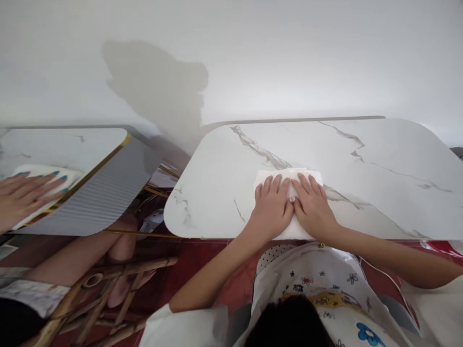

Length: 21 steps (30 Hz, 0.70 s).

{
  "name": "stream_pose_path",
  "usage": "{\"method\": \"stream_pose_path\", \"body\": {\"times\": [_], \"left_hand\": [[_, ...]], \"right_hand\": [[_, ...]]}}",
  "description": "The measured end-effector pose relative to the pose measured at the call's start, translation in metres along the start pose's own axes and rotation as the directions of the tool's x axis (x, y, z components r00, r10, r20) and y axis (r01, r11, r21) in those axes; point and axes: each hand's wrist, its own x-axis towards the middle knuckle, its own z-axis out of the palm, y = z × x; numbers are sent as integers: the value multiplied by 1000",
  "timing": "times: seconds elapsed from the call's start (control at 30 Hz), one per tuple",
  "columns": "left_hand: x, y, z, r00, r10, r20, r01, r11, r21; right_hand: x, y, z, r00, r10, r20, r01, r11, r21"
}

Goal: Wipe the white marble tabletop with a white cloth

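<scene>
A folded white sheet [289, 174], paper or thin cloth, lies on the white marble-patterned tabletop [210, 193] near its front edge. Pressed flat on its left part is my left hand [271, 205], fingers stretched out and pointing away from me. My right hand [315, 207] lies flat on the right part in the same way. The two thumbs meet over the middle of the sheet, and a tiny pale pink spot shows between them. The sheet's centre is covered by my palms.
At the left, a co-worker's hand [29, 193] with green nails rests on another white pad [74, 176] on a second, gold-edged table [104, 149]. Below are the co-worker's legs and a wooden chair [126, 274]. A white wall [289, 58] stands behind both tables.
</scene>
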Motion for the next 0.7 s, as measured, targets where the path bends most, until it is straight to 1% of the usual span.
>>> {"method": "stream_pose_path", "body": {"times": [0.17, 0.27, 0.37, 0.47, 0.7], "left_hand": [[15, -4, -1, 1000, 12, 4, -12, 1000, -15], [29, -7, -2, 1000, 0, 14, 0, 1000, -13], [46, -11, -4, 1000, -1, 3, 1, 1000, -16], [66, -16, -6, 1000, 9, -24, -9, 1000, -26], [112, -30, -4, 994, 67, -89, -69, 997, -17]], "right_hand": [[17, 1, 2, 1000, 0, -16, 0, 999, -35], [33, 0, -1, 1000, 11, 3, -11, 998, -69], [51, 1, -5, 1000, 30, 6, -30, 996, -78], [70, 5, -7, 999, 49, -12, -49, 997, -51], [115, 19, -5, 994, 46, -99, -46, 999, 1]]}}
